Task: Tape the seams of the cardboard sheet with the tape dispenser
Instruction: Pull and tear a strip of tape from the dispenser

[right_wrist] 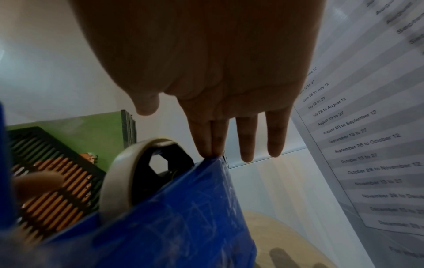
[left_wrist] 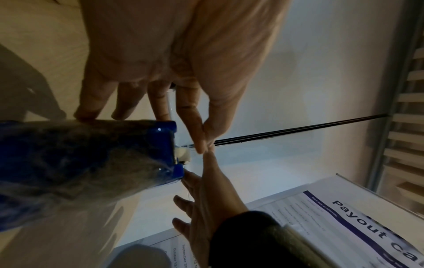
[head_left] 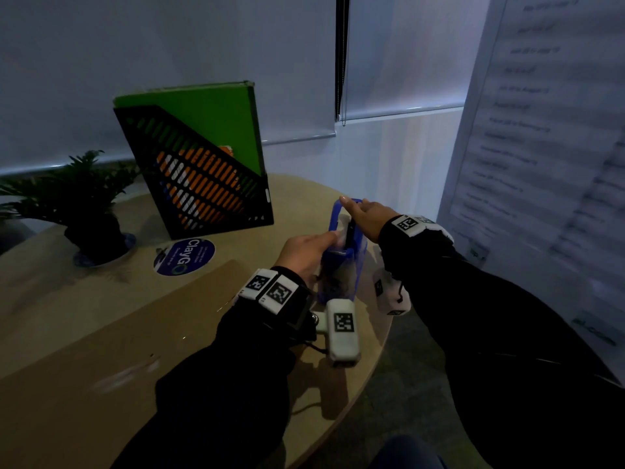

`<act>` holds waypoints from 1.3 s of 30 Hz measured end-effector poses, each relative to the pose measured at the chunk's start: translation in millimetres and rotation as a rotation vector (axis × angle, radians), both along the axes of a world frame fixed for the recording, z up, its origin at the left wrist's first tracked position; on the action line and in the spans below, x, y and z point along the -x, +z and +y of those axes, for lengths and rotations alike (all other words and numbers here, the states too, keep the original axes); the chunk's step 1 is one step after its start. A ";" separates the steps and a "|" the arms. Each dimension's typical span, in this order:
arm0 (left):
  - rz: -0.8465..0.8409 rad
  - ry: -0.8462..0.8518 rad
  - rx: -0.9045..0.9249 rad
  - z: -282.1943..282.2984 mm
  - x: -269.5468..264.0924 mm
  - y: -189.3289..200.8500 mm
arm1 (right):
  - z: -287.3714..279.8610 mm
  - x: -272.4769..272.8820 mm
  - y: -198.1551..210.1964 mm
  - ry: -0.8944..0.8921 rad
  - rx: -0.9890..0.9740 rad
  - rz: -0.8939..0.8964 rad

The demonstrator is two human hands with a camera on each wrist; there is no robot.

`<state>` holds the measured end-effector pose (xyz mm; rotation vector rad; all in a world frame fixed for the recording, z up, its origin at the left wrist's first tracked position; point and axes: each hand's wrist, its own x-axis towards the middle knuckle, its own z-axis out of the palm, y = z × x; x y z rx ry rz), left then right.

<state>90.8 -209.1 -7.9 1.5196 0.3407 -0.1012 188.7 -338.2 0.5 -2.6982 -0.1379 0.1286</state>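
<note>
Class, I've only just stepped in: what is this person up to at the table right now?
The person is working on a blue tape dispenser standing at the table's right edge. The left hand appears to pinch the tape end at the dispenser's mouth, while the right hand touches its top with straight fingers. The cardboard sheet lies flat beside it, and no tape is going onto it at this moment. It looks like preparation.

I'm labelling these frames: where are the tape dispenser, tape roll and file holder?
tape dispenser (right_wrist: 183, 217), right wrist view, blue side plate.
tape roll (right_wrist: 117, 179), right wrist view, outer white band.
file holder (head_left: 203, 184), head view, slotted black side.
</note>
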 end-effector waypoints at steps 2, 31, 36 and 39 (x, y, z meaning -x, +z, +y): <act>0.000 0.000 0.004 0.8 2.9 -3.7 | 0.3 -0.8 -0.6 0.004 0.009 -0.002; -0.247 -0.092 -0.242 8.4 11.9 -27.7 | 2.1 -2.5 -4.0 0.020 0.040 -0.016; -0.332 -0.186 -0.414 13.0 12.4 -23.7 | 2.2 -0.7 -2.8 0.014 0.029 -0.011; -0.332 -0.229 -0.488 15.5 11.8 -16.1 | 1.5 -0.6 -2.1 0.018 0.025 -0.004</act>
